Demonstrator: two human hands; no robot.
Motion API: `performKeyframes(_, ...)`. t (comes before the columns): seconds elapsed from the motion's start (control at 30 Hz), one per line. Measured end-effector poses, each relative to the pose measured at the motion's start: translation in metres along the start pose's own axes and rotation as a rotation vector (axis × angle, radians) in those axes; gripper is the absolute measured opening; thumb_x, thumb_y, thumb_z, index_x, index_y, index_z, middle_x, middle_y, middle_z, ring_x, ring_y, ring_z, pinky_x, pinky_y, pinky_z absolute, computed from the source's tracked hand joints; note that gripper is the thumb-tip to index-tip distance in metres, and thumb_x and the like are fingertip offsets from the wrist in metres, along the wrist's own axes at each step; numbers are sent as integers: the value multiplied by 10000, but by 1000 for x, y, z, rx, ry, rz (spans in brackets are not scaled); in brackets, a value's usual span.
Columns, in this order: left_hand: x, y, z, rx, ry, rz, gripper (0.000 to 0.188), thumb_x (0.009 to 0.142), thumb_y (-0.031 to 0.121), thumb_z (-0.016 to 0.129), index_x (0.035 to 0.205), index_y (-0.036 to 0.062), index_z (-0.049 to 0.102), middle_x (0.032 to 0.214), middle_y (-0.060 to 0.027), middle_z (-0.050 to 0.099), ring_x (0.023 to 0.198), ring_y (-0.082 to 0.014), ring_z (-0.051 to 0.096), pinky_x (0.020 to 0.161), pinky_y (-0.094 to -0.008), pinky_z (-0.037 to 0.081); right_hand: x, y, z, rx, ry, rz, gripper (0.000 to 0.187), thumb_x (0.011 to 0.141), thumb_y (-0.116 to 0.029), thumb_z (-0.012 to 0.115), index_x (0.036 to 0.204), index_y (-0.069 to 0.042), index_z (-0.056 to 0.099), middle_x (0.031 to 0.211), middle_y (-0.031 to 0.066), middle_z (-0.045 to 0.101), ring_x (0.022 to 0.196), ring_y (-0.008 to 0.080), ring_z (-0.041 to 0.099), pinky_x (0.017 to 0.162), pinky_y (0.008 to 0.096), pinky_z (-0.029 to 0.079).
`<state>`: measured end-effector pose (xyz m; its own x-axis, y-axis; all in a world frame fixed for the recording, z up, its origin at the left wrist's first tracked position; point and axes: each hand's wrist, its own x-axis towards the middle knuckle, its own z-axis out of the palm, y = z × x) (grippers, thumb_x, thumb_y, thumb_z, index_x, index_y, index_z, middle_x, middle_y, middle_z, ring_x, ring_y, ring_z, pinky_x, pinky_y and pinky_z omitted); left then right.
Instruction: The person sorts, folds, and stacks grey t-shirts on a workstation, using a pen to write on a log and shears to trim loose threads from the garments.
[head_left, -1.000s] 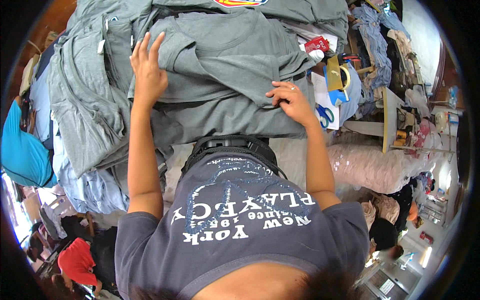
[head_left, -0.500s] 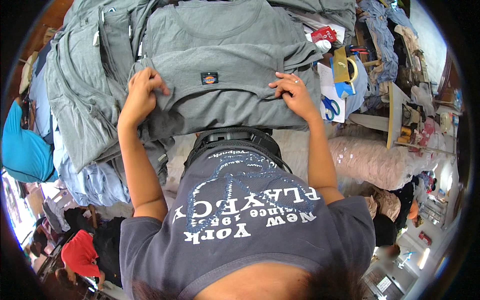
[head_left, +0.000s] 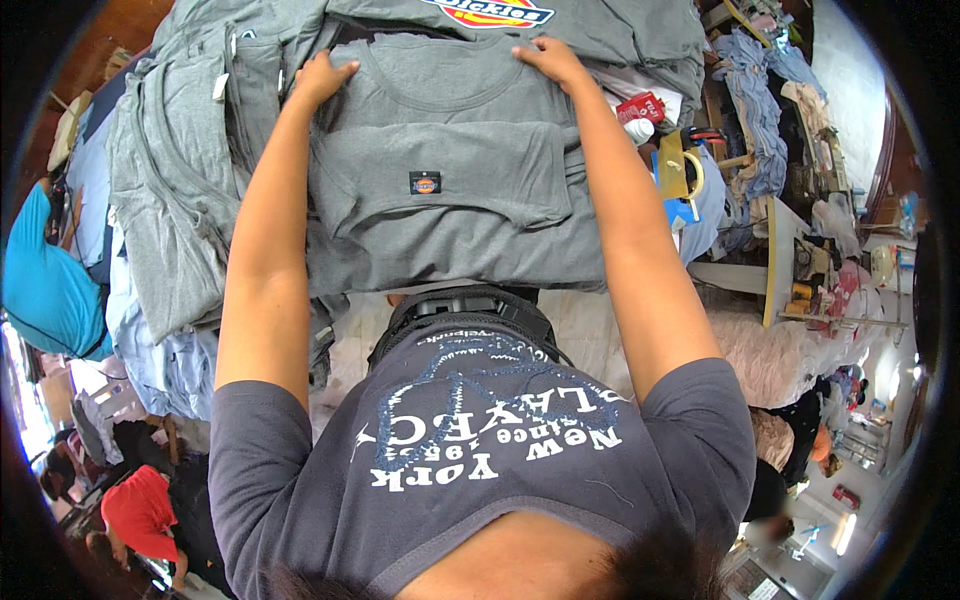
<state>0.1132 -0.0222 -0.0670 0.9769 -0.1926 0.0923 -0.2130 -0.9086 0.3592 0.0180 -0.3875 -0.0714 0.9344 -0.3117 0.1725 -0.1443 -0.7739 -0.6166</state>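
A grey T-shirt (head_left: 445,95) lies spread before me, its round neckline at the far side. Its nearer part is turned over in a band, where a small dark label (head_left: 425,183) shows. My left hand (head_left: 322,80) pinches the cloth at the far left shoulder, beside the neckline. At the far right shoulder my right hand (head_left: 552,64) grips the fabric between thumb and fingers. Both arms reach forward along the shirt's sides. Beyond it lies another grey shirt (head_left: 610,45) with a large coloured print.
Grey garments (head_left: 185,190) are heaped at the left. To the right are yellow tape (head_left: 692,175), a white bottle (head_left: 638,131) and a red packet (head_left: 640,108). Pinkish cloth (head_left: 760,350) is piled lower right. People in blue (head_left: 50,280) and red (head_left: 140,510) are at the left.
Both hands have moved away from me, from the nearer folded band to the far shoulders. The band lies lower and flatter, and the large print beyond has come into sight.
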Motion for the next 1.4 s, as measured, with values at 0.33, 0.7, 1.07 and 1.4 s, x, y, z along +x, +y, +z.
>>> performKeyframes(0.33, -93, 16, -72, -884, 230, 144, 112, 739, 5, 542, 844, 17, 578, 822, -56, 587, 788, -144, 527, 751, -227, 389, -50, -41, -71, 770, -37, -240, 161, 667, 8, 588, 816, -48, 559, 784, 4, 474, 734, 54, 444, 642, 196, 373)
performKeyframes(0.7, -253, 2, -113, -200, 8, 446, 163, 610, -112, 461, 706, 18, 487, 832, -90, 551, 939, -250, 543, 953, -387, 319, -184, -44, -109, -297, -39, -445, 256, 605, 8, 577, 839, -96, 569, 888, 84, 483, 896, 287, 494, 763, 381, 398)
performKeyframes(1.07, -267, 7, -100, 117, 28, 480, 189, 683, -71, 448, 773, 56, 554, 877, -85, 558, 943, -231, 532, 961, -423, 309, -280, -25, -87, -442, 149, -397, 171, 638, -42, 595, 789, -122, 587, 957, -2, 548, 948, 211, 492, 821, 362, 356)
performKeyframes(1.4, -129, 46, -83, -348, 109, 411, 194, 781, 65, 520, 959, 18, 579, 926, -129, 611, 868, -255, 593, 770, -306, 445, -141, -23, -86, 204, 386, -142, 135, 811, -133, 533, 830, -17, 598, 762, 107, 625, 638, 176, 584, 589, 285, 441)
